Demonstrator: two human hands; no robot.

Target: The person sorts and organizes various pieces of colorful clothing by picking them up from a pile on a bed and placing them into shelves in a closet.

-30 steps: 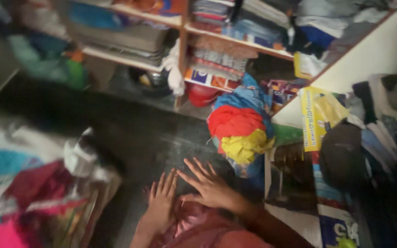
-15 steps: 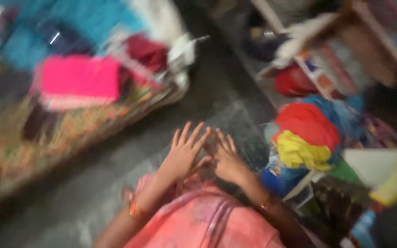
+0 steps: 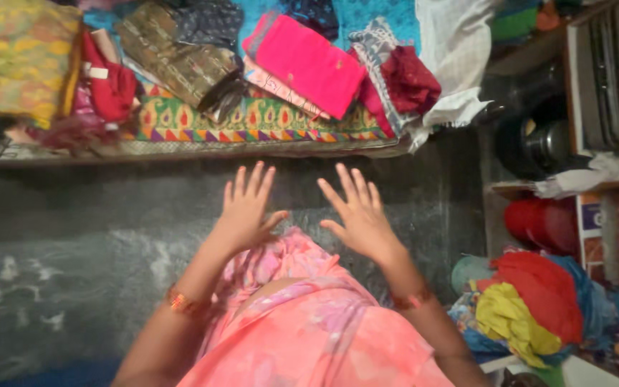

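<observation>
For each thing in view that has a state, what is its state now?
Left hand: open, fingers spread, holding nothing.
Right hand: open, fingers spread, holding nothing.
Bright pink cloth: folded, lying on the pile.
White cloth: loose, hanging over the edge.
Red and yellow cloths: crumpled in a heap.

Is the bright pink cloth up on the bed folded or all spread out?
Folded. The bright pink cloth lies as a neat flat rectangle with straight edges among the other clothes on the patterned bedcover, beyond both open hands.
</observation>
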